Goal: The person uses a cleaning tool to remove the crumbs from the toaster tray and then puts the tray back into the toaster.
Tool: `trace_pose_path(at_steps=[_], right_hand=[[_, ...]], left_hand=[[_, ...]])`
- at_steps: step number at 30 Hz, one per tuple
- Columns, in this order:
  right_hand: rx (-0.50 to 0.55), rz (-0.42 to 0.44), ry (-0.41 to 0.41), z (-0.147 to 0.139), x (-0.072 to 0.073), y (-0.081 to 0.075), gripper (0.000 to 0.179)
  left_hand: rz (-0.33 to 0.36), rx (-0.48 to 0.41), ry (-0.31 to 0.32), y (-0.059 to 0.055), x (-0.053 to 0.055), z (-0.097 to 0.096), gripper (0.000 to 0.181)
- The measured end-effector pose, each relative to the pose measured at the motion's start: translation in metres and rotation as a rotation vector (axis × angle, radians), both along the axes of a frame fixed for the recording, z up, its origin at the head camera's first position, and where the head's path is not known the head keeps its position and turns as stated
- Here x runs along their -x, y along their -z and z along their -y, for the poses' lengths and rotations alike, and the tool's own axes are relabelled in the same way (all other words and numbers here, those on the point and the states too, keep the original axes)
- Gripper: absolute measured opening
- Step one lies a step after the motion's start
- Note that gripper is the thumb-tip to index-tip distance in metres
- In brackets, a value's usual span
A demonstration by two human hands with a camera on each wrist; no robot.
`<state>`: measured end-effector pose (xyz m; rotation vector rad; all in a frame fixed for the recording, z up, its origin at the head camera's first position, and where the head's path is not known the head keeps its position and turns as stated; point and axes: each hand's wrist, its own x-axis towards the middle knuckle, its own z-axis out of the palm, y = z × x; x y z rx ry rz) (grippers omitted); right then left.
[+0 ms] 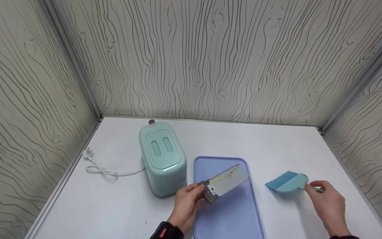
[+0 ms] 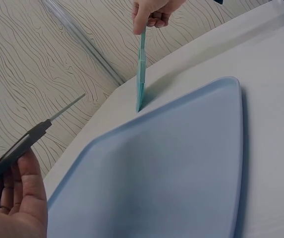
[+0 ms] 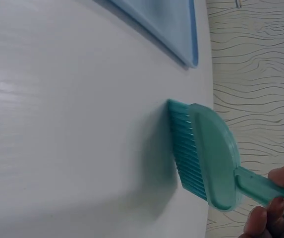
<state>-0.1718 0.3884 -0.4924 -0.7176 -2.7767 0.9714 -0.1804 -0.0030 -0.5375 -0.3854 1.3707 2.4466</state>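
My left hand (image 1: 185,206) pinches the slotted grey-brown end of a crumb tray (image 1: 232,182), a thin metal plate with yellowish crumbs scattered over it. The plate is tilted above a blue tray (image 1: 230,219), apart from it. In the left wrist view the crumb tray (image 2: 20,148) appears almost edge-on, thumb on one face and fingers on the other. Right of the blue tray, my right hand (image 1: 329,204) grips a teal hand brush (image 1: 290,183) by its handle. The brush's bristles (image 3: 184,148) point down at the white table; whether they touch it I cannot tell.
A mint-green toaster (image 1: 164,156) with a lid on top stands left of the blue tray. Its white cord (image 1: 121,174) and plug (image 1: 87,153) lie on the table (image 1: 111,205) further left. Wood-grain panels (image 1: 191,59) enclose the back and sides.
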Motion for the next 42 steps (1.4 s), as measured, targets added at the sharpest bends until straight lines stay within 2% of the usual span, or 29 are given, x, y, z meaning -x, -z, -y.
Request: trace_pose_path(at_steps=[5, 9, 12, 16, 20, 24, 31, 42], right_hand=[[0.009, -0.062, -0.023, 0.011, 0.001, -0.018, 0.038], [-0.011, -0.105, -0.113, 0.022, 0.003, -0.023, 0.033], [-0.011, -0.104, -0.192, 0.028, 0.006, -0.020, 0.034], [-0.049, -0.082, -0.263, 0.033, 0.012, -0.008, 0.035], [-0.100, -0.069, -0.297, 0.035, 0.016, 0.004, 0.036], [-0.126, -0.096, -0.314, 0.036, 0.017, 0.009, 0.038], [-0.080, -0.243, -0.318, 0.039, 0.012, 0.000, 0.039], [-0.021, -0.476, -0.328, 0.060, 0.013, -0.037, 0.023]], left_hand=[[0.001, 0.000, 0.002, 0.000, 0.000, -0.001, 0.040], [-0.010, -0.001, 0.000, 0.000, -0.001, -0.002, 0.039], [-0.019, -0.006, 0.001, -0.001, -0.002, -0.002, 0.039], [-0.018, -0.010, 0.004, -0.001, -0.002, -0.002, 0.040], [-0.019, -0.004, 0.005, -0.002, -0.003, 0.000, 0.041], [-0.024, -0.003, 0.001, -0.002, -0.003, 0.003, 0.041], [-0.016, 0.008, -0.009, -0.001, -0.003, 0.004, 0.040], [-0.017, 0.042, -0.035, 0.002, -0.005, 0.004, 0.037]])
